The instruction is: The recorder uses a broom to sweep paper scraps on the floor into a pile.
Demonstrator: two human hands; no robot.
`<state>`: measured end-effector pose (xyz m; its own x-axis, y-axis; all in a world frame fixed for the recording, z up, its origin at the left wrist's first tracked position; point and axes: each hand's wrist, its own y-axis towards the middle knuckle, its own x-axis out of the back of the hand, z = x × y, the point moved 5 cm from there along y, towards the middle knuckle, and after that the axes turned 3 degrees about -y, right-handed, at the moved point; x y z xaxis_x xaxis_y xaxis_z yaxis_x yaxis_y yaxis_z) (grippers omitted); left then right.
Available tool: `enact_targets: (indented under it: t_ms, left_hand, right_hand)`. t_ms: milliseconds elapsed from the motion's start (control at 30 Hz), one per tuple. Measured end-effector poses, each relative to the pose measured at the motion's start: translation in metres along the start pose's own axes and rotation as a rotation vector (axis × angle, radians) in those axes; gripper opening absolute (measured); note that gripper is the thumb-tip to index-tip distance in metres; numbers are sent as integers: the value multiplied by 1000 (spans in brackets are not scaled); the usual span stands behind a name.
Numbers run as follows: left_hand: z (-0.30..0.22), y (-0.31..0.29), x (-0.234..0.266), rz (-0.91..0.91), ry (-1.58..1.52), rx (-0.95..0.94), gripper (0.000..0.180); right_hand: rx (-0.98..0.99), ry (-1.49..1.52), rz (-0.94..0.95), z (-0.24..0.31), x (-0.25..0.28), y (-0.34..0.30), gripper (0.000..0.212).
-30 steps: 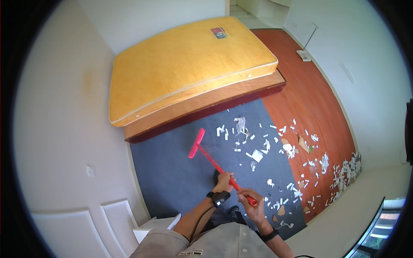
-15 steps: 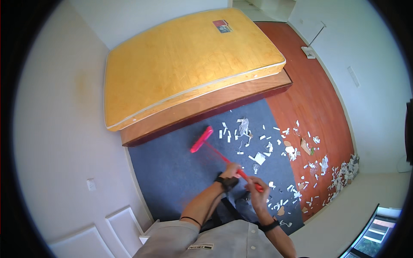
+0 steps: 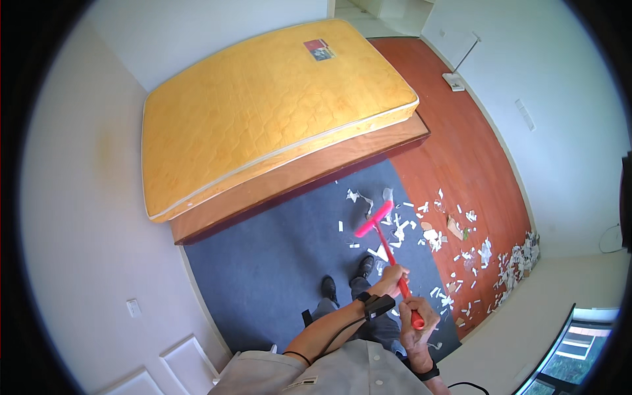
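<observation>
A broom (image 3: 374, 219) with a pinkish-red head and a red handle slants down from the scraps toward my body. My left hand (image 3: 391, 279) wraps round the handle partway along. Lower down, my right hand (image 3: 419, 321) grips near the handle's end, whose red tip shows. The broom head is among white paper scraps (image 3: 400, 230) on the grey-blue floor covering (image 3: 276, 257), covering some of them. A clear, crumpled piece (image 3: 388, 195) lies at its far end. Both my wrists carry dark bands, with a small black box at the left one.
A yellow mattress (image 3: 270, 112) rests on a wooden bed base (image 3: 316, 172) ahead. Heaped scraps (image 3: 520, 260) line the right wall, over reddish wood flooring (image 3: 454, 151). A long-handled white dustpan (image 3: 453, 81) stands at the far right wall. My dark shoes (image 3: 329, 288) are below the broom.
The broom head has swung right, from the bare part of the grey-blue covering into the scraps. Both hands have moved right and nearer my body, still holding the handle.
</observation>
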<state>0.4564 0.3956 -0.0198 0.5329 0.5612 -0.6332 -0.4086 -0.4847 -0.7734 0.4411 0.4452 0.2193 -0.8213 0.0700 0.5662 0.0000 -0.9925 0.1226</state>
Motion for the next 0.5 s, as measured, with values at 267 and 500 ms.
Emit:
enact_targets:
  t_ms: [267, 500]
  left_hand:
    - [-60, 33, 37, -272, -12, -180, 7]
    - [-76, 86, 13, -286, -32, -236, 2]
  right_hand:
    - [-393, 431, 40, -71, -11, 41, 9]
    - [-286, 437, 142, -109, -8, 90, 6]
